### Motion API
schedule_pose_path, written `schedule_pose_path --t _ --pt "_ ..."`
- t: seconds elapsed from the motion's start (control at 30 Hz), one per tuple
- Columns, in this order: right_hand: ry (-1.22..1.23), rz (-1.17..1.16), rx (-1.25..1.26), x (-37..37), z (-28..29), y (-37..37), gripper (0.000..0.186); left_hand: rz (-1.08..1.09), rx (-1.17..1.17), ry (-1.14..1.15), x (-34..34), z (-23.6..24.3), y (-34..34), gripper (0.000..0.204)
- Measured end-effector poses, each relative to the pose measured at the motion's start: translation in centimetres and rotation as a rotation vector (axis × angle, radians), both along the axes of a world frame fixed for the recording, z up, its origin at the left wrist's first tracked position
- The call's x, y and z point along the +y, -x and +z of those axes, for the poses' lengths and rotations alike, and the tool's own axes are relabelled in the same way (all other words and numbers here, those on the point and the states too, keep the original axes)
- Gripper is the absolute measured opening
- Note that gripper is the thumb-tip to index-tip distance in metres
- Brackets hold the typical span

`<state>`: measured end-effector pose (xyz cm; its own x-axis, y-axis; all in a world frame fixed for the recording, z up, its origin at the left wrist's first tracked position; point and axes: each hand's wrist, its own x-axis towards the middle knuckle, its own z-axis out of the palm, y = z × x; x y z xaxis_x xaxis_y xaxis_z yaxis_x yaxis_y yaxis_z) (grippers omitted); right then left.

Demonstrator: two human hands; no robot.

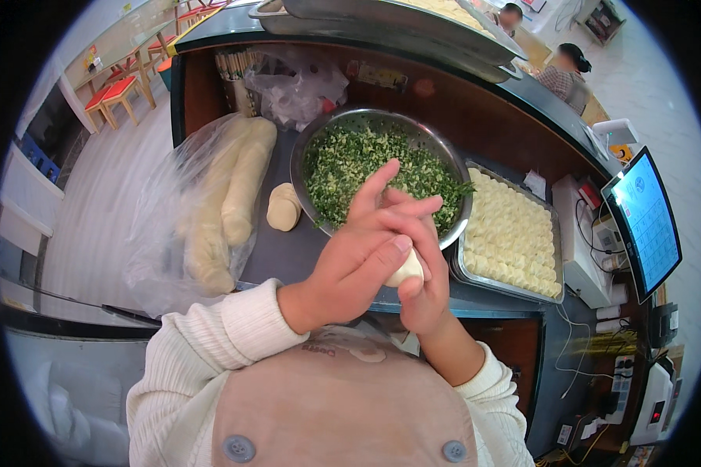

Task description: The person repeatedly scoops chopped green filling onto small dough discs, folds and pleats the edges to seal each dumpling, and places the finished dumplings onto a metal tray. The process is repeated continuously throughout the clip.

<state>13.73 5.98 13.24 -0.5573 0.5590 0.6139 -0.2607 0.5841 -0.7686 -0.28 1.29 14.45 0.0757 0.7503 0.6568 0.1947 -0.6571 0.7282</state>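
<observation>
In front of the steel bowl (304, 175) of chopped green filling (343, 159), my left hand (354, 261) and my right hand (427, 276) are closed together around a pale dough piece (405, 271). My left thumb lies over it, and some fingers overlap and stick up above the bowl. Much of the dough is hidden by the hands. Left of the bowl lie a small stack of dough rounds (283, 207) and long dough rolls (237, 183) in a clear plastic bag (156, 233).
A tray of pleated dumplings (510, 233) sits right of the bowl, beside a monitor (642, 218) and cables. Stacked metal trays (397, 39) stand on the upper shelf, a crumpled plastic bag (288, 86) below. Two people (568, 82) are beyond the counter. Chairs (121, 93) stand at the left.
</observation>
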Motion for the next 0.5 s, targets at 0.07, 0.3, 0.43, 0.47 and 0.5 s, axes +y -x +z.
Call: schedule_pose_path --t 0.07,0.3,0.43,0.47,0.5 --pt "0.063 0.048 0.003 0.4 0.6 0.6 0.058 0.017 -0.113 0.018 0.0 -0.6 -0.8 0.029" --pt "-0.249 -0.088 -0.004 1.2 1.5 1.9 0.040 0.044 -0.174 -0.020 0.0 -0.7 -0.9 0.032" --pt "-0.389 -0.166 0.083 1.8 1.1 2.6 0.041 0.076 -0.307 -0.021 0.2 -0.6 -1.5 0.035" --pt "-0.415 -0.178 0.097 2.0 0.9 2.8 0.041 0.083 -0.291 -0.026 0.2 -0.6 -1.5 0.035" --pt "-0.441 -0.191 0.111 2.2 0.8 3.1 0.041 0.091 -0.266 -0.022 0.1 -0.7 -1.5 0.036"
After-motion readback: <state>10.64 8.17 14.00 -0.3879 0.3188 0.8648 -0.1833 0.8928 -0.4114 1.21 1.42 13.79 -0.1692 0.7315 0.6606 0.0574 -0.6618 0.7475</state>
